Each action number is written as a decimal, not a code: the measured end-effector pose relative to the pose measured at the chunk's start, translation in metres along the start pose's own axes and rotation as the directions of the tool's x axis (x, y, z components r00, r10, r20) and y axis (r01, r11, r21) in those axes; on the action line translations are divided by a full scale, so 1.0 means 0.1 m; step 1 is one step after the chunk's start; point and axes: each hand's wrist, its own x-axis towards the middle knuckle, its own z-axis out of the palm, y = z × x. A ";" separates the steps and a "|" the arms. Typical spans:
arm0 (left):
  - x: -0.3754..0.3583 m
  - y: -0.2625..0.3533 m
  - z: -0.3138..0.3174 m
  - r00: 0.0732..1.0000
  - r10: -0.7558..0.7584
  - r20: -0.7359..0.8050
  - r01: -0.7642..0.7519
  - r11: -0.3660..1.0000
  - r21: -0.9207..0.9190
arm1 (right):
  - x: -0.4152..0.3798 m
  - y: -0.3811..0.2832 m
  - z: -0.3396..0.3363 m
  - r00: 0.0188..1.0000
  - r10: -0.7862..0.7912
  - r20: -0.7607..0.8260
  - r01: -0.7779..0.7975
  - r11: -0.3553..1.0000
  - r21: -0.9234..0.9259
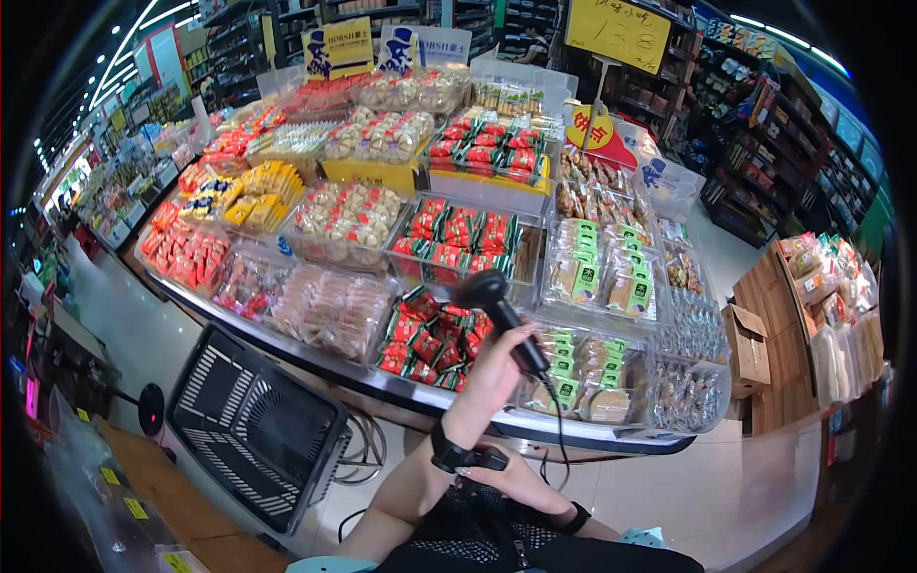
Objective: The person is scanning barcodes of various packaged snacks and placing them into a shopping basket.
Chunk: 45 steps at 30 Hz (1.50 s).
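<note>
A black handheld barcode scanner with a trailing cable is in my left hand, fingers wrapped round its handle. The scanner head points up and away, in front of the snack display. A black device on a strap sits round my left wrist. My right hand is at this wrist device, with fingers closed against its lower edge; part of the grip is hidden. Behind the scanner lie red-and-green packets in a clear bin. Green-labelled packs lie right of it.
The tiered snack display fills the middle. A black plastic basket stands at left, beside coiled cable. At right are a cardboard box and a wooden stand. A yellow price sign rises at the back.
</note>
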 end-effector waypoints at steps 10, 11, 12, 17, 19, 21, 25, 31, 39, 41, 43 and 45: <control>-0.84 0.46 -0.61 0.988 0.152 0.037 -0.156 0.933 0.326 | -0.08 -0.27 -0.14 0.962 -0.272 0.015 0.241 0.825 -0.511; -0.93 0.48 -0.68 0.984 0.175 0.040 -0.179 0.955 0.238 | -0.01 -0.23 -0.07 0.941 -0.323 -0.102 0.262 0.885 -0.386; -1.01 0.50 -0.74 0.979 0.198 0.045 -0.203 0.968 0.149 | 0.11 -0.27 0.01 0.892 -0.420 -0.166 0.291 0.816 -0.499; -1.38 0.66 -1.00 0.967 0.248 0.049 -0.251 0.922 0.295 | 0.59 -0.17 0.47 0.962 -0.231 0.144 0.267 0.688 -0.675; -1.52 0.75 -1.23 0.976 0.202 0.077 -0.216 0.886 0.410 | 0.74 -0.09 0.63 0.985 0.064 0.157 0.057 0.747 -0.662; -1.69 0.82 -1.39 0.993 0.112 -0.034 -0.076 0.839 0.539 | 0.87 0.17 0.78 0.965 -0.019 0.261 0.174 0.790 -0.588; -1.98 0.98 -1.69 0.983 0.184 0.015 -0.137 0.674 0.726 | 1.15 0.25 1.10 0.902 -0.105 0.418 0.283 0.875 -0.392; -2.35 1.63 -1.80 0.993 0.109 0.041 -0.096 0.563 0.821 | 1.45 0.36 1.42 0.896 0.027 0.443 0.173 0.899 -0.403; -2.60 2.70 -2.67 0.923 0.293 -0.251 0.118 0.405 0.907 | 1.63 0.41 1.79 0.958 0.083 0.275 0.020 0.936 -0.351; -2.57 2.78 -3.10 0.740 0.560 -0.372 0.239 0.297 0.924 | 1.66 0.43 1.80 0.980 0.029 0.195 0.034 0.949 -0.315; -2.54 2.77 -3.48 0.626 0.689 -0.365 0.636 -0.181 0.750 | 1.69 0.41 1.79 0.990 0.065 0.124 -0.019 0.940 -0.339; -2.50 2.63 -3.85 0.700 0.586 -0.408 0.702 -0.457 0.547 | 1.69 0.40 1.81 0.995 0.090 0.052 -0.070 0.950 -0.304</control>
